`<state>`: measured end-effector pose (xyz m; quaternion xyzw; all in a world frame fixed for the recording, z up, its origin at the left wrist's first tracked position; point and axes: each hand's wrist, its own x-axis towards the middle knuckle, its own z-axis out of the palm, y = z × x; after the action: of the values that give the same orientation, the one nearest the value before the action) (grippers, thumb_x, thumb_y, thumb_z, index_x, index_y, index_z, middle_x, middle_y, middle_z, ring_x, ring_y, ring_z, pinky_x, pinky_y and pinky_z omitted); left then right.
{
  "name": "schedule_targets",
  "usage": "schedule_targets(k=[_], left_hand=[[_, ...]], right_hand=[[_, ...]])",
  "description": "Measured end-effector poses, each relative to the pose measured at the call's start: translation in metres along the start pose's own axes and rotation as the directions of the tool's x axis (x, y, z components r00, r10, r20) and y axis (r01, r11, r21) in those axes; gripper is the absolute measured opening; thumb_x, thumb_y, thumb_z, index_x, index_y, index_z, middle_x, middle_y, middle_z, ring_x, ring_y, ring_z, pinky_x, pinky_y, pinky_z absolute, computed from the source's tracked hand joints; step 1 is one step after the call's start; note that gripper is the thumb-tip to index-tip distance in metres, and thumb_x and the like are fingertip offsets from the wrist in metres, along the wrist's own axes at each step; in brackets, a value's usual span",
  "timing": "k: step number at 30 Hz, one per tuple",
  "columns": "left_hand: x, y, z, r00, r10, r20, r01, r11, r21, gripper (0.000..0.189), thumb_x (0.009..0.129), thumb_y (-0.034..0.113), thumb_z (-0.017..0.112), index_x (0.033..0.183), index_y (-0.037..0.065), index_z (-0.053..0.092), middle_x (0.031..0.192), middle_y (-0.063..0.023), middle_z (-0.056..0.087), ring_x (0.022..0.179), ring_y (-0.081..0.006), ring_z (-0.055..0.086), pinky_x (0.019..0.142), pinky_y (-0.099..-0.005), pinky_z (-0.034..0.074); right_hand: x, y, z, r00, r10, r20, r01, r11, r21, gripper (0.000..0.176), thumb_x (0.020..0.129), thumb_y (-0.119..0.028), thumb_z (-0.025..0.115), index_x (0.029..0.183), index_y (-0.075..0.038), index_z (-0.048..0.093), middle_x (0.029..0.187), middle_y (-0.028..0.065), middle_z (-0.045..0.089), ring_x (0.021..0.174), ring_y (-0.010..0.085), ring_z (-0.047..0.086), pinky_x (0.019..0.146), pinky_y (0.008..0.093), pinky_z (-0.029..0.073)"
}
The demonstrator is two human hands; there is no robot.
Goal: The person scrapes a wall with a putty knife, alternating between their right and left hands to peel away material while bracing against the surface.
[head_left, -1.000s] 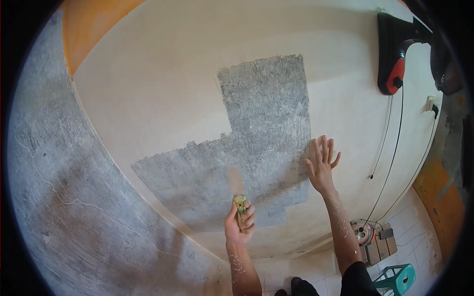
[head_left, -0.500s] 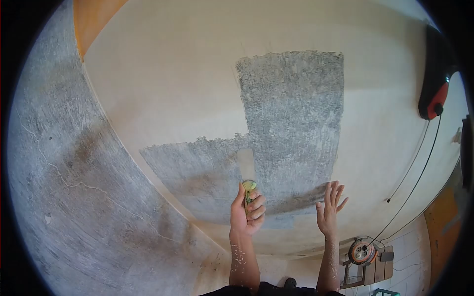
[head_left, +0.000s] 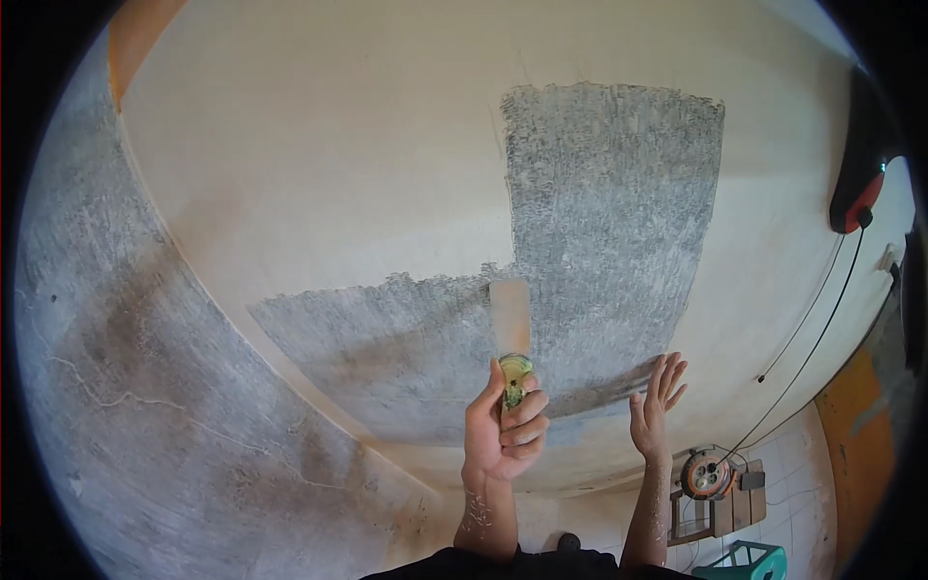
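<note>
At the bottom edge, nearest of all, a dark sleeve (head_left: 503, 565) shows, with two bare forearms rising from it, both flecked with white dust. Low on the right, on a pale tiled floor (head_left: 812, 512), stand a teal stool (head_left: 759, 561) and a wooden crate (head_left: 739, 503), with an orange cable reel (head_left: 707, 474) just above the crate. Thin black cords (head_left: 812, 329) climb from the reel to a black and red tool (head_left: 858, 193) hanging at the far right. To the left, a broad bare grey surface (head_left: 126, 387) with a fine crack curves past, an orange strip (head_left: 135, 39) at its top. Nothing lies between the hands and the cream wall (head_left: 338, 174) ahead, which bears a large stepped grey patch (head_left: 599, 222) where the coat is off. The left hand (head_left: 503, 425) is clenched around the yellowish handle of a scraper (head_left: 511, 333), thumb up the side; the flat blade points upward and lies on the patch at the inner corner of the step. The right hand (head_left: 655, 401) is released, fingers spread and straight, palm toward the wall at the patch's lower right edge; whether it touches the wall cannot be told.
</note>
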<state>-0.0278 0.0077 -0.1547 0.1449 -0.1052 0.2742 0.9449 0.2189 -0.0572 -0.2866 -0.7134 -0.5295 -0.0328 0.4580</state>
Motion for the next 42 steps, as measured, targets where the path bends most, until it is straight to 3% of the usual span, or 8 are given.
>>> schedule_targets(k=[7, 14, 20, 23, 26, 33, 36, 42], left_hand=[[0.011, 0.0, 0.029, 0.997, 0.004, -0.076, 0.007, 0.991, 0.135, 0.049, 0.1, 0.057, 0.038, 0.083, 0.013, 0.048, 0.059, 0.0062, 0.031, 0.04, -0.0035, 0.022, 0.032, -0.0194, 0.016], [0.018, 0.013, 0.017, 0.986, 0.058, -0.158, -0.007, 0.951, 0.309, 0.051, 0.099, 0.059, 0.039, 0.079, 0.013, 0.048, 0.057, 0.0069, 0.03, 0.04, -0.0035, 0.021, 0.031, -0.0187, 0.015], [0.011, 0.012, 0.035, 0.998, -0.004, -0.066, 0.022, 0.959, 0.281, 0.051, 0.098, 0.06, 0.04, 0.078, 0.013, 0.047, 0.056, 0.0076, 0.029, 0.039, -0.0025, 0.02, 0.03, -0.0185, 0.014], [0.017, 0.018, 0.029, 0.978, 0.105, -0.182, -0.03, 0.927, 0.373, 0.051, 0.098, 0.06, 0.04, 0.078, 0.014, 0.047, 0.056, 0.0078, 0.028, 0.038, -0.002, 0.019, 0.029, -0.0186, 0.013], [0.0, 0.021, 0.025, 0.978, 0.103, -0.181, -0.026, 0.923, 0.384, 0.049, 0.098, 0.059, 0.041, 0.078, 0.015, 0.048, 0.056, 0.0077, 0.029, 0.038, -0.0018, 0.019, 0.03, -0.0186, 0.013], [0.006, 0.009, 0.028, 0.991, 0.08, -0.111, -0.047, 0.961, 0.273, 0.048, 0.099, 0.058, 0.04, 0.079, 0.015, 0.049, 0.055, 0.0077, 0.029, 0.038, -0.0015, 0.019, 0.029, -0.0185, 0.012], [0.008, 0.008, 0.024, 0.993, 0.084, -0.085, -0.057, 0.96, 0.274, 0.048, 0.099, 0.057, 0.04, 0.079, 0.014, 0.049, 0.056, 0.0076, 0.03, 0.038, -0.0017, 0.019, 0.029, -0.0184, 0.013], [0.031, 0.032, 0.031, 0.988, 0.131, -0.076, -0.09, 0.91, 0.404, 0.05, 0.097, 0.061, 0.04, 0.078, 0.015, 0.046, 0.056, 0.0081, 0.029, 0.038, -0.0015, 0.018, 0.029, -0.0172, 0.012]], right_hand=[[0.0, -0.005, 0.007, 0.998, 0.03, -0.059, -0.031, 0.999, -0.009, 0.077, 0.1, -0.056, 0.029, 0.156, -0.008, 0.004, 0.162, 0.0153, -0.008, 0.148, 0.034, -0.016, 0.112, 0.057, -0.016], [-0.003, -0.017, -0.004, 0.998, 0.061, -0.027, -0.06, 0.998, 0.036, 0.074, 0.1, -0.057, 0.027, 0.156, -0.013, 0.005, 0.163, 0.0108, -0.007, 0.149, 0.0317, -0.014, 0.112, 0.0574, -0.016], [-0.005, -0.024, -0.002, 0.996, 0.074, -0.049, -0.073, 0.997, 0.023, 0.071, 0.101, -0.057, 0.02, 0.157, -0.016, 0.004, 0.163, 0.0072, -0.007, 0.149, 0.0285, -0.014, 0.112, 0.0567, -0.016], [-0.011, -0.032, -0.007, 0.995, 0.09, -0.046, -0.087, 0.994, 0.064, 0.069, 0.102, -0.055, 0.023, 0.157, -0.016, 0.005, 0.163, 0.0083, -0.005, 0.149, 0.0304, -0.012, 0.112, 0.058, -0.014], [-0.005, -0.027, 0.0, 0.994, 0.083, -0.064, -0.076, 0.992, 0.101, 0.069, 0.102, -0.055, 0.022, 0.157, -0.017, 0.006, 0.163, 0.0078, -0.005, 0.149, 0.0303, -0.011, 0.113, 0.0579, -0.012], [-0.012, -0.024, -0.004, 0.996, 0.089, 0.026, -0.091, 0.991, 0.099, 0.07, 0.101, -0.058, 0.02, 0.157, -0.018, 0.005, 0.163, 0.0071, -0.007, 0.149, 0.0292, -0.014, 0.113, 0.058, -0.012], [-0.012, -0.016, -0.003, 0.995, 0.086, 0.053, -0.09, 0.993, 0.076, 0.072, 0.101, -0.059, 0.019, 0.157, -0.017, 0.004, 0.163, 0.0079, -0.008, 0.148, 0.0297, -0.015, 0.113, 0.0575, -0.013], [-0.003, 0.002, 0.03, 0.999, -0.01, -0.042, 0.016, 0.99, 0.142, 0.077, 0.103, -0.048, 0.031, 0.154, -0.006, -0.007, 0.159, 0.0206, -0.019, 0.144, 0.0402, -0.024, 0.111, 0.0587, -0.017]])
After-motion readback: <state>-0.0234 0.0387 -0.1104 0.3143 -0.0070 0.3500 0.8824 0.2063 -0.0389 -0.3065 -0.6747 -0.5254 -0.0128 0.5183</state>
